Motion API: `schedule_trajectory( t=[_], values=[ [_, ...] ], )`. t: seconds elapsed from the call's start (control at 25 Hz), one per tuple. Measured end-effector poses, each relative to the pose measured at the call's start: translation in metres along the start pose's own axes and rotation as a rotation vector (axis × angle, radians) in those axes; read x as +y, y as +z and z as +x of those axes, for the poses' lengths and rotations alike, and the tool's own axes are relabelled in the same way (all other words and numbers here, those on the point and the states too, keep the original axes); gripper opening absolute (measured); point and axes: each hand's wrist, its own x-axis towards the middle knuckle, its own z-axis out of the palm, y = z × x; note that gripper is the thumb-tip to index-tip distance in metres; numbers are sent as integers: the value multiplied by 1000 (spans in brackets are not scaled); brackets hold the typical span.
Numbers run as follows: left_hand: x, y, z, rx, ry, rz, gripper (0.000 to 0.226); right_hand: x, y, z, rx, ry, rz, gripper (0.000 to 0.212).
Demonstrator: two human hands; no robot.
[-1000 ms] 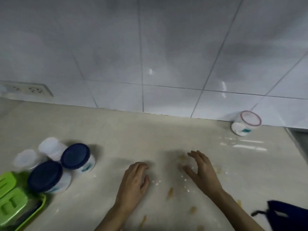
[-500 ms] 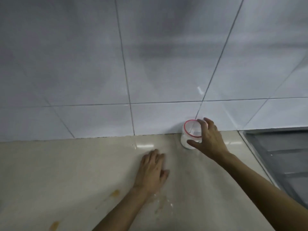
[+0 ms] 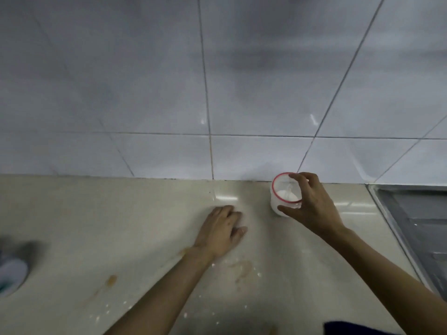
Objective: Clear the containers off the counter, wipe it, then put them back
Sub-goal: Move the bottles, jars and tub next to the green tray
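Red-rimmed container (image 3: 284,193): clear, white contents, at bench (image 3: 96,213) rear beside tiled wall (image 3: 145,93). Right hand (image 3: 308,204) grip clasping its rim. Left hand (image 3: 221,232) flat, released. Blurred item (image 3: 11,274) far left, possibly another container.

Right hand on red-rimmed container, near the tiled wall.
Right hand (image 3: 312,204) grips the clear, red-rimmed container (image 3: 281,199) at its rim, thumb and fingers around it; white contents inside. Left hand (image 3: 221,232) lies flat on beige counter (image 3: 121,213). Brown stains (image 3: 243,268) and white specks nearby. Steel sink (image 3: 416,228) at right.
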Motion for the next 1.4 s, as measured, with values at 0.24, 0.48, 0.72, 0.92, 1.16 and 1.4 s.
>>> schedule_trajectory(
  t=[0.24,0.48,0.72,0.92,1.16,1.4],
  values=[
    [-89,-44,-138,109,-117,-149,41,-126,25,-23,-88,-79,170,91],
    [-180,-68,-340,209,-426,-83,46,-344,101,-72,-267,-228,435,85],
    [-233,-70,-431,303,-494,4,45,-486,158,-104,-359,-274,489,83],
    [-240,-66,-457,355,-504,-41,28,-526,185,-120,-288,-297,412,86],
    [-236,-62,-467,345,-457,-90,27,-539,201,-131,-317,-197,401,99],
    [-189,-51,-452,365,-320,-282,29,-481,164,-164,-265,-149,373,89]
  ],
)
